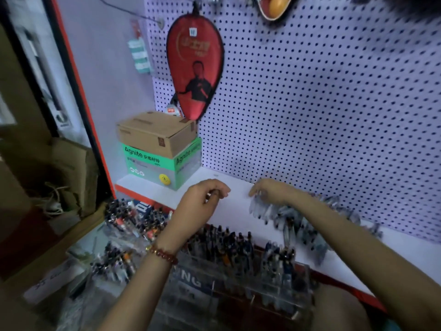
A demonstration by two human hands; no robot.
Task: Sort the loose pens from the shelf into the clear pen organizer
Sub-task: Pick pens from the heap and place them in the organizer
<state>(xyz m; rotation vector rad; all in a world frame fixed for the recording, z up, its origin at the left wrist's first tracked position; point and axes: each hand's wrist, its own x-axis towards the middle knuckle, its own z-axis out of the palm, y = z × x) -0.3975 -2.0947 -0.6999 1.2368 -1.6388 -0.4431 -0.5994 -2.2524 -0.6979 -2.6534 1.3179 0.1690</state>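
Note:
A pile of loose pens (298,225), blurred, lies on the white shelf (235,212) in front of the pegboard. My right hand (270,192) is at the pile's left end, its fingers curled down round a few of the pens. My left hand (202,201) hovers over the shelf's front edge with loosely curled fingers, and I see nothing in it. Below both hands stands the clear pen organizer (257,295), with many pens upright in its compartments.
A cardboard box (155,134) sits on a green Agnite box (162,166) at the shelf's left end. A red paddle case (194,68) hangs on the pegboard (322,103). More pen holders (133,220) stand lower left, beside cardboard boxes (69,177).

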